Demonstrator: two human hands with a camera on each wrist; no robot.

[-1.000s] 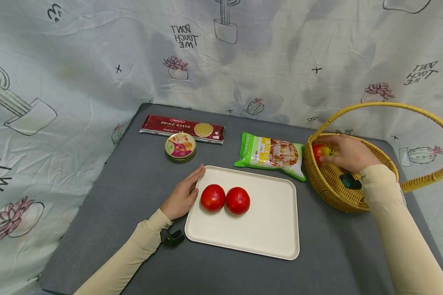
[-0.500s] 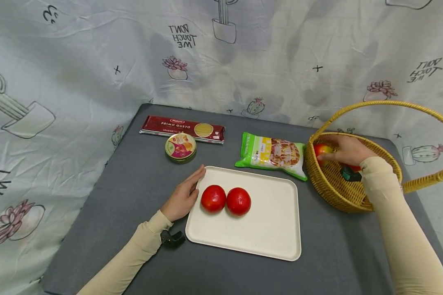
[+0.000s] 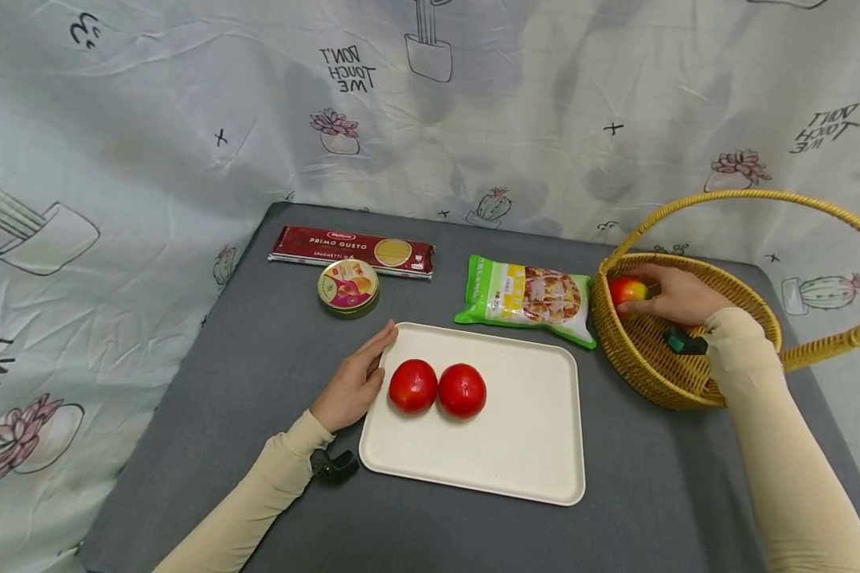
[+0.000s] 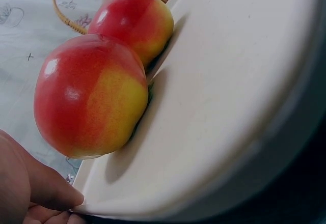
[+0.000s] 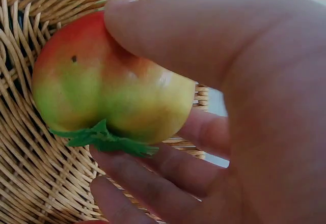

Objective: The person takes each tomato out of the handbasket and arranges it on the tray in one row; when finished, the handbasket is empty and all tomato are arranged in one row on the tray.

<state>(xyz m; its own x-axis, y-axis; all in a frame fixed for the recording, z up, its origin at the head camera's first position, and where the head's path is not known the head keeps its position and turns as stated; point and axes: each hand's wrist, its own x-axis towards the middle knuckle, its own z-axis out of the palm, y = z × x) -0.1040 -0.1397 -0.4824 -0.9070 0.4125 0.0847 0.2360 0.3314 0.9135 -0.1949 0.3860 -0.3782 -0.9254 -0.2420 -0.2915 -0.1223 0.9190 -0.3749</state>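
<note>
R hand [image 3: 677, 296] inside basket [image 3: 641, 362], fingers curled round red-green tomato [image 3: 627, 290], gripping to lift it. L hand [image 3: 354, 382] flat, relaxed vs tray [image 3: 530, 446] edge, prob. steadying it; two tomatoes [image 3: 437, 387] on tray.

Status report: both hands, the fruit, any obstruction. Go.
Right hand grips a red-green fruit inside the wicker basket. Left hand rests open against the cream tray, beside two red fruits. Basket handle arches overhead.
</note>
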